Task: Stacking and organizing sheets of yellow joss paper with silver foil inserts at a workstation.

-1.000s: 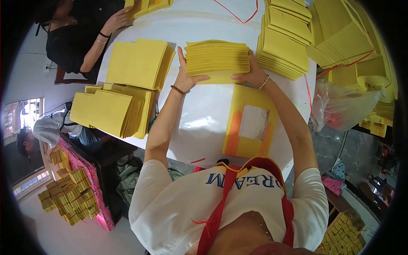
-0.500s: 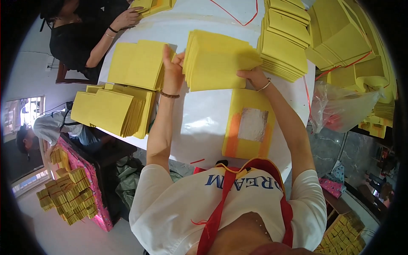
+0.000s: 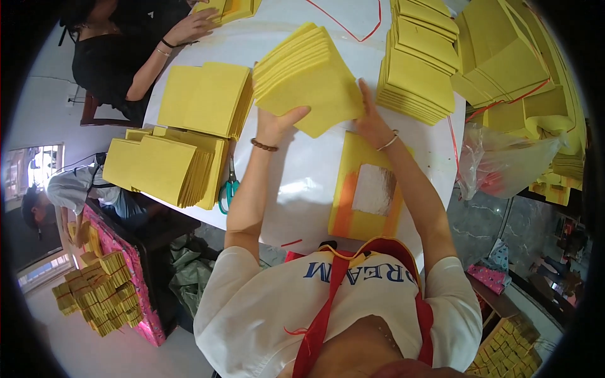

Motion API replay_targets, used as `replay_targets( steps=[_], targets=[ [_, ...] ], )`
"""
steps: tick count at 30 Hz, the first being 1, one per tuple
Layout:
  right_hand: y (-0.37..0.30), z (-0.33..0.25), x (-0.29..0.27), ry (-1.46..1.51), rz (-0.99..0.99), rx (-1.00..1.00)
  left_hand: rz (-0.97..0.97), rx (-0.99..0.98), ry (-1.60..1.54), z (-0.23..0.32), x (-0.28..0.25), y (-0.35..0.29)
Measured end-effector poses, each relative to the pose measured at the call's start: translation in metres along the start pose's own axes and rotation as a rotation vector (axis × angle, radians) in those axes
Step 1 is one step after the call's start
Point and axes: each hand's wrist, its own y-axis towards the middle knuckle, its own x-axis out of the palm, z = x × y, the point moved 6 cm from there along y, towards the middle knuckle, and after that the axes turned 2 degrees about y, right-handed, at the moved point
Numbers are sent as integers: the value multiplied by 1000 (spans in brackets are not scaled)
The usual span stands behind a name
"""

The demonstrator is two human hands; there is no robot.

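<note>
Over the white table I hold a fanned stack of yellow joss paper (image 3: 309, 82), tilted, its layered edges spread at the upper left. My left hand (image 3: 280, 126) grips its lower left side with the thumb on top and the other fingers hidden beneath. Against the stack's lower right corner rests my right hand (image 3: 373, 121), fingers stretched out along the edge. Below, partly behind my right forearm, lies a yellow sheet with orange bands (image 3: 345, 211) and a silver foil square (image 3: 374, 189).
Yellow paper piles stand at the left (image 3: 205, 97), lower left (image 3: 161, 165) and right (image 3: 419, 79). Teal-handled scissors (image 3: 230, 187) lie by the left pile. A co-worker's hand (image 3: 192, 26) touches paper at the far left. A clear plastic bag (image 3: 504, 157) hangs at the right edge.
The joss paper stack has turned and tilted, its corner now pointing toward me. My left hand has moved under its near side, uncovering the scissors. My right hand's fingers have straightened along the edge.
</note>
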Motion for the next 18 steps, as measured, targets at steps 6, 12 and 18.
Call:
replay_targets(
  steps=[6,12,18],
  targets=[
    [32,-78,24,-111,130,-308,-119,-50,127,-23,-3,6],
    [41,-64,30,379,208,21,-281,-111,-154,-78,21,-4],
    [33,-72,43,341,113,-97,-164,-60,-180,-60,19,6]
  ],
)
